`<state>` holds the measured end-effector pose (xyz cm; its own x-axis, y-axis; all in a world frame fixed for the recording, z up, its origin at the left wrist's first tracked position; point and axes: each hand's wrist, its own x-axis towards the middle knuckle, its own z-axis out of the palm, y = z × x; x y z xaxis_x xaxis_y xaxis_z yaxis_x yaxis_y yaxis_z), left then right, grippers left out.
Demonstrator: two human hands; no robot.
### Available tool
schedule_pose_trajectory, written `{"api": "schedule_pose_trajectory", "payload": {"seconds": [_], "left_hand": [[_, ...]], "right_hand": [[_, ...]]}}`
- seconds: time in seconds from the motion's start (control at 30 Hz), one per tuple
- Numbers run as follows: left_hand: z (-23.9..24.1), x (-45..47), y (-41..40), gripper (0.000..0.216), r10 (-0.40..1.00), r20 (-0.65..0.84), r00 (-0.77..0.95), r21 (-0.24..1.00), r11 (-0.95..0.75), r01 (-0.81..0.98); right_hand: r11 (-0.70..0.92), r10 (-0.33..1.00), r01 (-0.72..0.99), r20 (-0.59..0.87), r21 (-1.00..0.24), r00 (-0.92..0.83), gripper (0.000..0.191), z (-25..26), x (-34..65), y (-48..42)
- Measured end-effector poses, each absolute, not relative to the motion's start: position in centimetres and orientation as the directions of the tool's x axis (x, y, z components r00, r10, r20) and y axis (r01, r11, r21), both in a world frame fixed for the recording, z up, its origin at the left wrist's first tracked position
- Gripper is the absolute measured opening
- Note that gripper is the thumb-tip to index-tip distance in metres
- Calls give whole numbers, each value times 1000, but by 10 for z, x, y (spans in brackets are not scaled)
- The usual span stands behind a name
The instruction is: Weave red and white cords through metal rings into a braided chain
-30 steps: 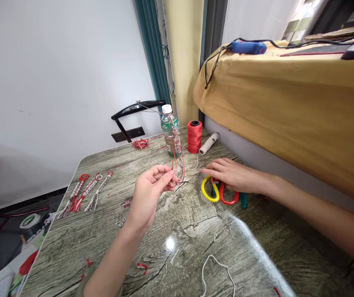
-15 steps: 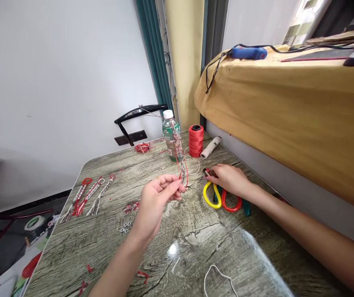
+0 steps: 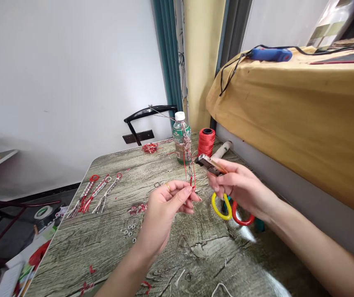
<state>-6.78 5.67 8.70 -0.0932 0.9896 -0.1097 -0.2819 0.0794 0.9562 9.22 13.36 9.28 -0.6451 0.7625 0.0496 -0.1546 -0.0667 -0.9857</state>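
I have the left hand (image 3: 164, 208) pinching red cord (image 3: 191, 182) in front of the capped bottle (image 3: 178, 142), contents unclear to me; the right hand (image 3: 240, 181) grips a lighter (image 3: 211, 166) above the worktop (image 3: 105, 243).

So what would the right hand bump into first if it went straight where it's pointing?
Probably the braided cords in front of the bottle. The right hand would get its lighter there first, though one picture can't show the depth for sure.

l hand (image 3: 169, 203) pinched, r hand (image 3: 242, 185) curled, both arms (image 3: 313, 241) extended fwd
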Motion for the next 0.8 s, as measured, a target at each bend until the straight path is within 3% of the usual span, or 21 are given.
{"api": "schedule_pose_trajectory", "payload": {"seconds": [0.07,0.23,0.4,0.6,0.8], "left_hand": [[87,-67,59,9,989,-114,-93,953,83,-291],[90,-68,70,8,993,-104,-63,936,76,-344],[92,-71,76,10,990,-142,-10,926,129,-356],[86,-73,80,6,981,-139,-135,967,105,-232],[82,-73,81,7,981,-153,-120,964,121,-236]], "right_hand": [[-134,739,-201,37,-970,-673,13,95,82,127],[-131,752,-231,56,-964,-657,7,91,64,128],[-124,826,-280,57,-952,-561,12,89,58,136],[-215,848,-278,-38,-936,-528,19,82,57,140],[-230,860,-291,-54,-929,-507,15,74,58,139]]}}
